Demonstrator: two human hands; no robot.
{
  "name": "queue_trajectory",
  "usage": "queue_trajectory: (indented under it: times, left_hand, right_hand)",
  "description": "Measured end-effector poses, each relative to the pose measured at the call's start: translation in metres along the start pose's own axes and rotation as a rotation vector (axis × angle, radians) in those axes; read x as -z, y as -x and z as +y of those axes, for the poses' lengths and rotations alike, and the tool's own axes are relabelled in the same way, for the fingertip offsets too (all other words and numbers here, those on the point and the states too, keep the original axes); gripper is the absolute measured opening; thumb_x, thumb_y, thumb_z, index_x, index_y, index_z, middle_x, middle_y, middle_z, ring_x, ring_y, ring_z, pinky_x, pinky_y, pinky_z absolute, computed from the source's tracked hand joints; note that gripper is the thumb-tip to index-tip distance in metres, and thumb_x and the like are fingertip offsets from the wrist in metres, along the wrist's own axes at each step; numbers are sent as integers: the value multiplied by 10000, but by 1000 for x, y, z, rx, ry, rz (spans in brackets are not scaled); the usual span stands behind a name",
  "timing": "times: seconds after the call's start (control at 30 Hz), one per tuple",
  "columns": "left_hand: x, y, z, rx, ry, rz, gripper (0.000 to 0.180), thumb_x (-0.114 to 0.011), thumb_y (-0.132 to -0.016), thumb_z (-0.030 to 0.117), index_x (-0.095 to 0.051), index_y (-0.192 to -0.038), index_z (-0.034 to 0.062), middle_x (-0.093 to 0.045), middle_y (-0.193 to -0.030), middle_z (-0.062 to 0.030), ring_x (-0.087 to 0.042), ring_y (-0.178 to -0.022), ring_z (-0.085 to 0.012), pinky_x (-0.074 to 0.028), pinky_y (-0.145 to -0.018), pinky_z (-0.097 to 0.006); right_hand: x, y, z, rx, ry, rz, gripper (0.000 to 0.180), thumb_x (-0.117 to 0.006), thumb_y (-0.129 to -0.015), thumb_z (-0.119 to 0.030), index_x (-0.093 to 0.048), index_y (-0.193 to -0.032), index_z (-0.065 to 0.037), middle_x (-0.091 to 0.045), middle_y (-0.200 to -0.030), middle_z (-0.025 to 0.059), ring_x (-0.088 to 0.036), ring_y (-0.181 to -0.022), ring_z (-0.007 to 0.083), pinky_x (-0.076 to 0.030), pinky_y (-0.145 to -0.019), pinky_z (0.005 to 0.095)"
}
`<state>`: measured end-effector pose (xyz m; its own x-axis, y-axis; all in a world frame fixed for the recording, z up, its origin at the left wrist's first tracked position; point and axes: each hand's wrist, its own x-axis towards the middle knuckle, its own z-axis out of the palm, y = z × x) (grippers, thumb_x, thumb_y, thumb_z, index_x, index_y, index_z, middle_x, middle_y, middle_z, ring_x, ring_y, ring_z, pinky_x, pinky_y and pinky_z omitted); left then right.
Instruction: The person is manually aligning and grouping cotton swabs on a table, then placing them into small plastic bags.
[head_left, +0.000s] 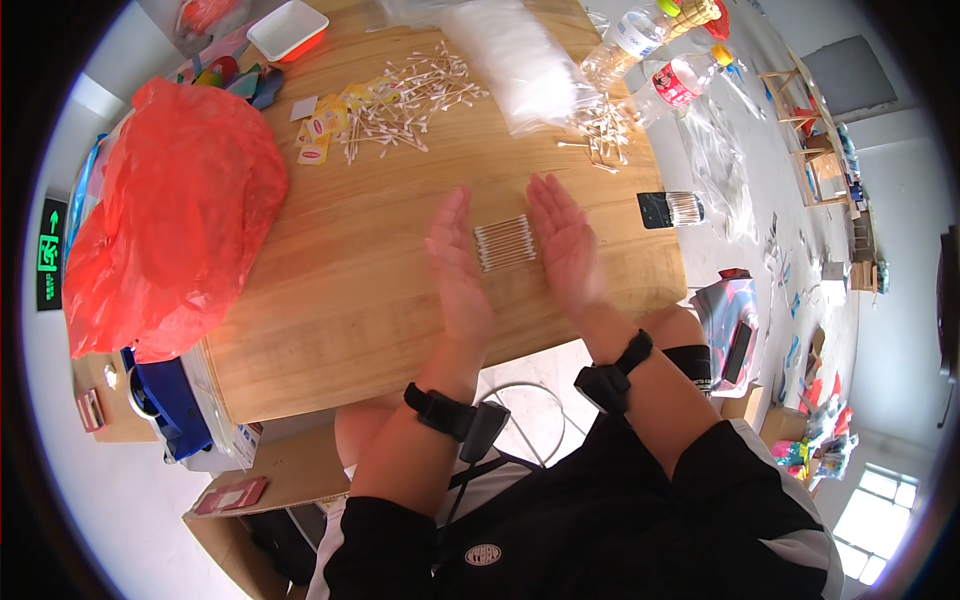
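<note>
A neat row of cotton swabs (506, 243) lies side by side on the wooden table (350, 290). My left hand (460, 275) is upright on its edge just left of the row, fingers stretched out, with a small gap to the swabs. On the other side, my right hand (565, 240) stands the same way, its straight fingers close to the swab tips. Both palms face inward and neither hand grips anything. At the table's right edge, more swabs lie lined up against a small black flat piece (655, 210).
Loose cotton swabs (410, 105) are scattered at the back beside yellow-and-white cards (320, 128). A clear plastic bag (515, 65) separates them from a smaller swab heap (605, 130). Plastic bottles (672, 85) stand back right. A large red bag (185, 210) covers the left side; a white tray (288, 28) sits behind.
</note>
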<state>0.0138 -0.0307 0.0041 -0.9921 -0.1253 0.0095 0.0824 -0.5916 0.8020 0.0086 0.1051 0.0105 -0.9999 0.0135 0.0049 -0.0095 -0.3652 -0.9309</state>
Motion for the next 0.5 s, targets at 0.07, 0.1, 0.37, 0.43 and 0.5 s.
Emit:
queue_trajectory:
  times: [0.07, 0.1, 0.37, 0.43, 0.5]
  left_hand:
    - [-2, 0, -5, -18, -9, -20, 729, -140, -1080, 549, -360, -1497, -7, -357, -1572, -203, -272, -1496, -295, -119, -1249, -400]
    - [-2, 0, -7, -36, -18, -38, 727, -139, -1081, 545, -355, -1500, -8, -352, -1575, -202, -264, -1500, -292, -109, -1249, -397]
    - [-7, 1, -15, -53, -19, -51, 717, -149, -1083, 534, -338, -1505, -14, -345, -1577, -205, -253, -1504, -287, -115, -1248, -392]
    - [-6, 1, -17, -60, -20, -55, 716, -148, -1084, 533, -337, -1505, -14, -344, -1577, -206, -250, -1505, -286, -116, -1248, -391]
    - [-5, 1, -17, -66, 3, -43, 711, -150, -1085, 528, -336, -1505, -15, -347, -1577, -196, -251, -1505, -278, -117, -1250, -392]
  right_hand:
    - [-2, 3, 1, 6, 6, -3, 621, -198, -1099, -387, -194, -1574, 13, -238, -1638, 186, -217, -1527, 299, -134, -1263, 406]
    - [-3, 4, 2, 11, 12, -6, 623, -205, -1098, -390, -193, -1574, 12, -234, -1640, 186, -213, -1528, 301, -130, -1264, 403]
    - [-1, 4, 10, 47, 34, -36, 657, -238, -1092, -429, -193, -1570, 20, -232, -1639, 195, -211, -1529, 296, -117, -1265, 396]
    - [-3, 4, 10, 45, 62, -32, 664, -241, -1091, -437, -194, -1569, 22, -233, -1638, 198, -208, -1529, 296, -113, -1265, 395]
    - [-3, 4, 9, 35, 15, -19, 667, -238, -1091, -439, -194, -1568, 26, -239, -1635, 200, -203, -1531, 297, -114, -1264, 396]
